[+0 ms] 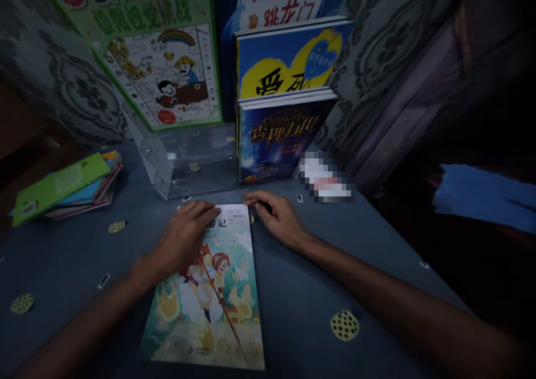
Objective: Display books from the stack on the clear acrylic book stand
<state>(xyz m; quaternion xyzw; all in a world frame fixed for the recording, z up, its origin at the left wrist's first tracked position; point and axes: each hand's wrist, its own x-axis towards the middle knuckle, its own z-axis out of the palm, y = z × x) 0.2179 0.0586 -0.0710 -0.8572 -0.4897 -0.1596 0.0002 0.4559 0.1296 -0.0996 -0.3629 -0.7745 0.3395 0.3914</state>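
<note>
A storybook (226, 312) with an illustrated green-and-cream cover, showing a figure with a long staff, lies flat on the table. My left hand (186, 234) rests on its upper left part, fingers stretched across the cover and hiding part of the title. At the top right corner of the book is my right hand (278, 217), its fingers extended toward the edge and slightly bent. Its fingertips are at the corner; whether they press on it I cannot tell. Neither hand grips anything.
Behind the hands stands a clear acrylic book rack (201, 183) holding a dark blue book (276, 144), a blue-and-yellow book (288, 55) and a large green book (167, 77). A stack of books (62, 189) lies left. A blurred white item (324, 178) sits right of the rack.
</note>
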